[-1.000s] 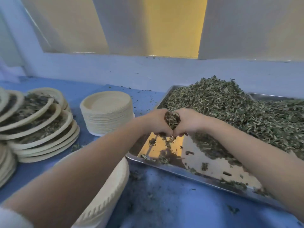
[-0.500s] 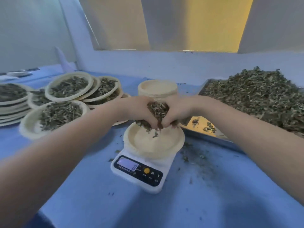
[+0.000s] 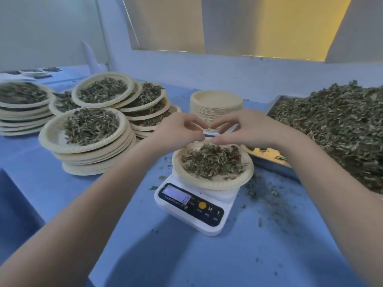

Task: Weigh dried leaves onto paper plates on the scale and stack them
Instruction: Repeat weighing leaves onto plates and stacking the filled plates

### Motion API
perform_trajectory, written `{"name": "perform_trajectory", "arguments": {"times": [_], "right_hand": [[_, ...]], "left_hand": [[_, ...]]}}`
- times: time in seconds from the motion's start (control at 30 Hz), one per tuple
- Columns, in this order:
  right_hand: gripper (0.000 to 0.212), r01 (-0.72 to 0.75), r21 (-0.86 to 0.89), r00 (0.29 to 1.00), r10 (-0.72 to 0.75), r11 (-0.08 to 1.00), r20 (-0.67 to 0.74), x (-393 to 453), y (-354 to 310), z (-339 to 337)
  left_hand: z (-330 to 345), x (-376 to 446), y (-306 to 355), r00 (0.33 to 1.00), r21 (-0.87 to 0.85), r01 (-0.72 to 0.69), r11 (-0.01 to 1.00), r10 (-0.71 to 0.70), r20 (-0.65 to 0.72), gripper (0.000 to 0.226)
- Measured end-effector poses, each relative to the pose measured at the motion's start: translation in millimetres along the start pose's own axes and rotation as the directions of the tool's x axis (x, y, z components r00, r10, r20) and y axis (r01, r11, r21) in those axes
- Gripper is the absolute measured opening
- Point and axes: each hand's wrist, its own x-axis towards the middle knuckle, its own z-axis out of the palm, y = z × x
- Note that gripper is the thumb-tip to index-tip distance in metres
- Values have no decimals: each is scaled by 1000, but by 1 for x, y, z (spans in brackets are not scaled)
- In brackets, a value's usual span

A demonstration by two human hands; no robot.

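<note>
A white digital scale [image 3: 191,206] stands on the blue table with a paper plate [image 3: 213,183] on its platform. A heap of dried leaves [image 3: 211,160] lies on that plate. My left hand [image 3: 178,131] and my right hand [image 3: 242,129] hover just above the plate's far rim, fingertips close together, fingers loosely spread and holding nothing. Stacks of leaf-filled plates [image 3: 87,131] stand to the left. A stack of bare plates [image 3: 215,106] stands behind my hands.
A metal tray [image 3: 271,162] heaped with loose dried leaves [image 3: 335,125] fills the right side. More filled plate stacks [image 3: 22,108] sit at the far left. Leaf crumbs [image 3: 267,195] litter the table right of the scale. A wall runs behind.
Both hands carried a handful of leaves from the tray to the scale, let it fall onto the plate and opened. The leaves now lie on the plate.
</note>
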Motion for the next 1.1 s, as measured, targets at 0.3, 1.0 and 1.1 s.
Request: {"name": "perform_trajectory", "arguments": {"times": [0.3, 1.0, 1.1], "right_hand": [[23, 63, 5, 981, -61, 998, -183, 5, 2, 19], [18, 88, 3, 978, -86, 996, -189, 3, 19, 16], [61, 62, 48, 994, -58, 997, -89, 0, 28, 9]], "left_hand": [[17, 1, -13, 985, -11, -69, 998, 66, -160, 18], [29, 14, 0, 986, 170, -120, 978, 137, -93, 9], [20, 9, -4, 989, 175, -91, 980, 109, -98, 18]]}}
